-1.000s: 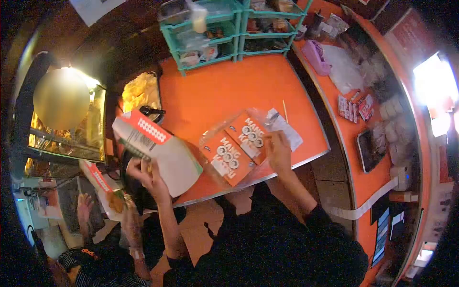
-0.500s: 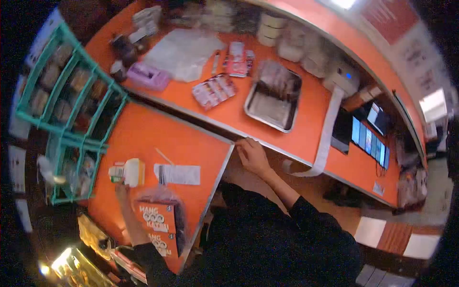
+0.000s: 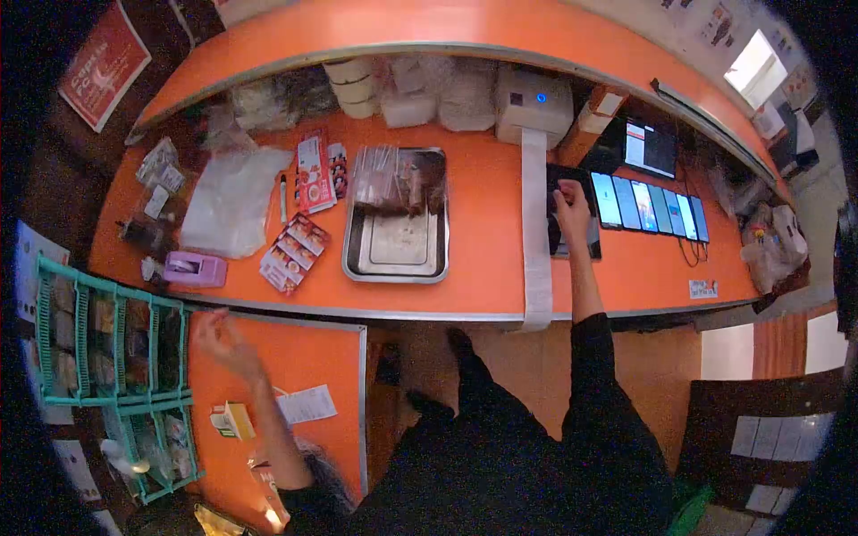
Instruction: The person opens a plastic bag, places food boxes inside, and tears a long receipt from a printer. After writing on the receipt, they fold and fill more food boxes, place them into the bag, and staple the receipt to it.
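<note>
My right hand (image 3: 572, 213) hovers over a flat black device (image 3: 556, 239) on the counter, fingers loosely bent and apart, with nothing seen in them. Beside it, a long white paper strip (image 3: 536, 232) runs from a white printer (image 3: 532, 107) over the counter's front edge. My left hand (image 3: 223, 344) is raised above the lower orange table, fingers spread and slightly blurred, holding nothing. Near that forearm lie a small yellow-and-white carton (image 3: 234, 420) and a printed receipt (image 3: 307, 405). The arm partly hides an orange printed box (image 3: 264, 482).
A row of lit phones (image 3: 648, 205) stands right of the black device, below a screen (image 3: 650, 146). A metal tray (image 3: 395, 268) holds plastic-wrapped items. Leaflets (image 3: 295, 253), a purple tape dispenser (image 3: 194, 270) and a green rack (image 3: 116, 402) are at left.
My right hand has left the table corner and reached over the black device. My left hand has risen from beside the carton toward the upper counter. The view has turned right.
</note>
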Available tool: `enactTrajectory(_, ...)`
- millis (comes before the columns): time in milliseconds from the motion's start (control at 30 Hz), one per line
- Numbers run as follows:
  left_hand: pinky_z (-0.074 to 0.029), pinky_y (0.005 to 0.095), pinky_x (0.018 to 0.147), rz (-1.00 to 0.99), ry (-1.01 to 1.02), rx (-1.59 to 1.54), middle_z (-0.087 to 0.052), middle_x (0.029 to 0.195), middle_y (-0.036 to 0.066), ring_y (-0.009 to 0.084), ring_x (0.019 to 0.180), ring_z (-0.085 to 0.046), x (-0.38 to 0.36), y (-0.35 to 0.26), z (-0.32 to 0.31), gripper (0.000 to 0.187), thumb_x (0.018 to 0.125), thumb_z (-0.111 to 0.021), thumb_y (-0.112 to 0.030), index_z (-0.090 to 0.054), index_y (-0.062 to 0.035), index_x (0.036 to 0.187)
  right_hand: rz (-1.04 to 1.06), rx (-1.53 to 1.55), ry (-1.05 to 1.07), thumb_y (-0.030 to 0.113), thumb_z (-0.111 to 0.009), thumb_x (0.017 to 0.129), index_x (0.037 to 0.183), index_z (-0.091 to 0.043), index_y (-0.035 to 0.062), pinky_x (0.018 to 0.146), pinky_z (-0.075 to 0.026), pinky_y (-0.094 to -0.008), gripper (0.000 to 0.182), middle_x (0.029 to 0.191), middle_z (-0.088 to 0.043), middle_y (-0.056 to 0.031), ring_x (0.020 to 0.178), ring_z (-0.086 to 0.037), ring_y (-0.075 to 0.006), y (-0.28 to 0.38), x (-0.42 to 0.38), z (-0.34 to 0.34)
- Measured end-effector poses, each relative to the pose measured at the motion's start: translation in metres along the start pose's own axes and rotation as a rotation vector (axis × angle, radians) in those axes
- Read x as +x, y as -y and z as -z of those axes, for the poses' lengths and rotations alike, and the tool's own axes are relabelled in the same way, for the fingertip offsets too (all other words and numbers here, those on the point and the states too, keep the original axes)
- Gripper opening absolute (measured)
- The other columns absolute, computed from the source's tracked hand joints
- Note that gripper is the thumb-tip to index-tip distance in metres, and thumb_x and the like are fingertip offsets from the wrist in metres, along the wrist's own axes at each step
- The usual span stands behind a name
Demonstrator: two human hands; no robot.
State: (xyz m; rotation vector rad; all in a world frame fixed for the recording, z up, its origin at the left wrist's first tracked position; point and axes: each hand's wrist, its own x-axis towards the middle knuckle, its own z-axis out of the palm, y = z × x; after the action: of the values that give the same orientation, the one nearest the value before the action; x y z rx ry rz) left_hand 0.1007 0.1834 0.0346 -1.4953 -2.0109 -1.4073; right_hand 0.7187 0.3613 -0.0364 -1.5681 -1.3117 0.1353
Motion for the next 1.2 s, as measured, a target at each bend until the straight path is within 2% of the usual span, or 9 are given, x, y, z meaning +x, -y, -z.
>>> enactTrajectory(33, -0.040, 0.0380, 0.088, -0.043, -0.002, -0.273, -0.055, 0.095, 0.011, 0.0252, 0.096, -0.050, 0.000, -0.062, -0.048, 0.010, 0.084, -0.056, -0.004, -0.061, -0.0023, 0.092, 0.010, 0.038, 0.015, 0.012, -0.064, 0.082, 0.102, -0.064, 0.0044, 0.081, -0.048, -0.0341, 0.021, 0.094, -0.068, -0.0137, 0.091, -0.065, -0.0218, -0.003, 0.020, -0.010)
enactTrajectory(167, -0.045, 0.0293, 0.087, -0.038, 0.702, -0.846, -0.056, 0.109, 0.008, 0.0188, 0.102, -0.054, -0.020, -0.265, -0.200, 0.034, 0.081, -0.061, -0.003, -0.059, -0.0056, 0.114, -0.043, 0.368, 0.127, 0.010, -0.063, 0.084, 0.116, -0.063, 0.0038, 0.085, -0.045, -0.0275, 0.032, 0.107, -0.065, -0.0076, 0.097, -0.059, -0.0151, -0.044, 0.092, -0.067)
enactTrajectory(300, -0.046, 0.0309, 0.090, 0.200, 0.969, -0.905, -0.057, 0.119, 0.012, 0.0192, 0.114, -0.053, -0.081, -0.327, -0.399, 0.038, 0.086, -0.064, -0.012, -0.054, -0.0033, 0.121, -0.418, 0.750, 0.303, 0.003, -0.065, 0.080, 0.110, -0.070, 0.0064, 0.085, -0.045, -0.0269, 0.030, 0.110, -0.067, -0.0070, 0.099, -0.060, -0.0155, -0.037, 0.104, -0.079)
enactTrajectory(400, -0.048, 0.0287, 0.084, 0.366, 1.028, -0.995, -0.063, 0.105, 0.009, 0.0166, 0.099, -0.060, -0.105, -0.344, -0.493, 0.030, 0.085, -0.064, -0.009, -0.058, -0.0017, 0.114, -0.327, 0.611, 0.296, 0.003, -0.067, 0.078, 0.107, -0.070, 0.0046, 0.084, -0.046, -0.0278, 0.029, 0.105, -0.068, -0.0067, 0.096, -0.061, -0.0157, -0.035, 0.102, -0.082)
enactTrajectory(567, -0.049, 0.0253, 0.078, 0.600, 0.917, -1.058, -0.064, 0.093, 0.003, 0.0115, 0.087, -0.060, -0.097, -0.374, -0.482, 0.021, 0.084, -0.062, -0.001, -0.063, -0.0030, 0.105, -0.196, 0.375, 0.189, 0.010, -0.072, 0.074, 0.100, -0.071, 0.0046, 0.084, -0.046, -0.0298, 0.026, 0.100, -0.068, -0.0094, 0.094, -0.062, -0.0195, -0.012, 0.103, -0.069)
enactTrajectory(600, -0.049, 0.0243, 0.077, 0.663, 0.902, -1.091, -0.064, 0.093, 0.002, 0.0099, 0.087, -0.059, -0.097, -0.375, -0.481, 0.021, 0.083, -0.060, 0.001, -0.064, -0.0034, 0.103, -0.029, 0.170, 0.099, 0.016, -0.077, 0.070, 0.099, -0.071, 0.0079, 0.087, -0.045, -0.0352, 0.030, 0.103, -0.059, -0.0115, 0.098, -0.058, -0.0274, -0.011, 0.104, -0.069)
enactTrajectory(800, -0.047, 0.0238, 0.080, 0.646, 0.833, -1.121, -0.063, 0.097, 0.002, 0.0107, 0.087, -0.058, -0.094, -0.382, -0.475, 0.028, 0.083, -0.053, 0.006, -0.063, -0.0050, 0.106, -0.041, -0.017, -0.074, 0.024, -0.081, 0.063, 0.090, -0.073, 0.0160, 0.093, -0.039, -0.0420, 0.029, 0.108, -0.046, -0.0158, 0.106, -0.046, -0.0334, -0.007, 0.106, -0.079)
enactTrajectory(1000, -0.044, 0.0238, 0.084, 0.841, 0.863, -1.259, -0.061, 0.096, 0.000, 0.0107, 0.092, -0.056, -0.094, -0.390, -0.481, 0.033, 0.082, -0.052, 0.005, -0.062, -0.0072, 0.112, -0.312, 0.394, -0.167, 0.017, -0.080, 0.065, 0.078, -0.072, 0.0059, 0.096, -0.035, -0.0355, 0.019, 0.103, -0.043, -0.0092, 0.104, -0.044, -0.0268, -0.018, 0.103, -0.100)
enactTrajectory(1200, -0.045, 0.0254, 0.081, 0.736, 0.919, -1.137, -0.057, 0.101, 0.002, 0.0108, 0.092, -0.054, -0.101, -0.382, -0.465, 0.028, 0.085, -0.055, 0.000, -0.058, -0.0059, 0.112, -0.142, 0.138, -0.262, 0.013, -0.077, 0.072, 0.083, -0.069, 0.0021, 0.094, -0.037, -0.0354, 0.017, 0.101, -0.051, -0.0069, 0.103, -0.046, -0.0213, -0.028, 0.099, -0.106)
